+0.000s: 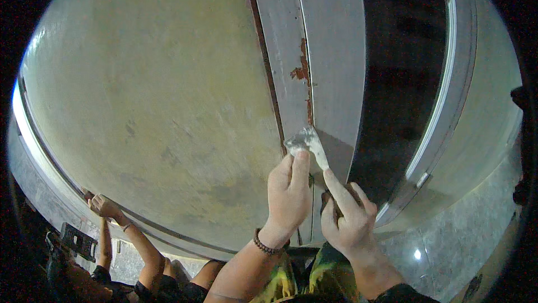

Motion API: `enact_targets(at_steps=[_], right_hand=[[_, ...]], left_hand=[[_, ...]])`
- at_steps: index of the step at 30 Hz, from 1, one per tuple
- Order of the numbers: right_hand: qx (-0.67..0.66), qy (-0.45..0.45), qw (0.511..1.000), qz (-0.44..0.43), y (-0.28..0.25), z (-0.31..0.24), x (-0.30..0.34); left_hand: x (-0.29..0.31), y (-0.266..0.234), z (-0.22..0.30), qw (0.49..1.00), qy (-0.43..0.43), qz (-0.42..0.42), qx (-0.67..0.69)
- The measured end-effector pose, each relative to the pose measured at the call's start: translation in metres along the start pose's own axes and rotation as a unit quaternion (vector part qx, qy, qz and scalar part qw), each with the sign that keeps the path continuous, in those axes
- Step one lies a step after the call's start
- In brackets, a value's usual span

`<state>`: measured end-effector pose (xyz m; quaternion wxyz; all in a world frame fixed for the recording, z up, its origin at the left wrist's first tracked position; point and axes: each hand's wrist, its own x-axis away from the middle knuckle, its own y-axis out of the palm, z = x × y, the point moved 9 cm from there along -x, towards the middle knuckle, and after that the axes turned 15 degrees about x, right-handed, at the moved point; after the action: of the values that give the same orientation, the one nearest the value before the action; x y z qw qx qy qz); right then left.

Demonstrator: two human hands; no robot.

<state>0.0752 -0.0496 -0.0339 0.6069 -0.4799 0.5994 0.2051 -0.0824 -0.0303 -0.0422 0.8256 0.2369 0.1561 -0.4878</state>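
Observation:
My right hand (350, 219) is closed around the dark handle of a putty knife, its index finger stretched along the narrow blade (318, 150), which is coated with white paste. Close beside it, my left hand (288, 193) pinches a thin grey scraper-like piece (296, 142) smeared with the same white paste, between thumb and fingers. The two tools meet or overlap at their tips; whether they touch is unclear. Both are held in front of a grey door frame (336, 39). Just above them, a chipped reddish-brown patch (302, 70) runs along the frame's seam.
A stained yellowish wall (157, 79) spreads to the left of the frame, and a dark opening (403, 67) lies to its right. At lower left, another person's hands (105, 206) touch the wall's edge, near a black slotted plastic object (78, 241). Shiny tiles (426, 252) cover the floor.

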Motion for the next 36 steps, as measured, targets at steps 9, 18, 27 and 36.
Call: enact_targets(at_steps=[9, 18, 27, 36], right_hand=[[-0.027, 0.021, 0.999, -0.020, -0.005, -0.005, -0.007], [-0.015, 0.015, 1.000, -0.023, -0.005, -0.010, -0.025], [-0.023, 0.007, 1.000, -0.016, -0.010, -0.022, -0.038], [-0.017, 0.008, 1.000, 0.000, -0.009, -0.016, -0.031]], left_hand=[[0.000, 0.001, 0.012, 0.998, 0.031, -0.024, 0.049], [-0.012, 0.001, 0.027, 0.995, 0.018, -0.023, 0.097], [-0.016, 0.000, 0.045, 0.989, 0.049, -0.034, 0.133], [-0.017, 0.001, 0.036, 0.995, 0.026, -0.025, 0.088]])
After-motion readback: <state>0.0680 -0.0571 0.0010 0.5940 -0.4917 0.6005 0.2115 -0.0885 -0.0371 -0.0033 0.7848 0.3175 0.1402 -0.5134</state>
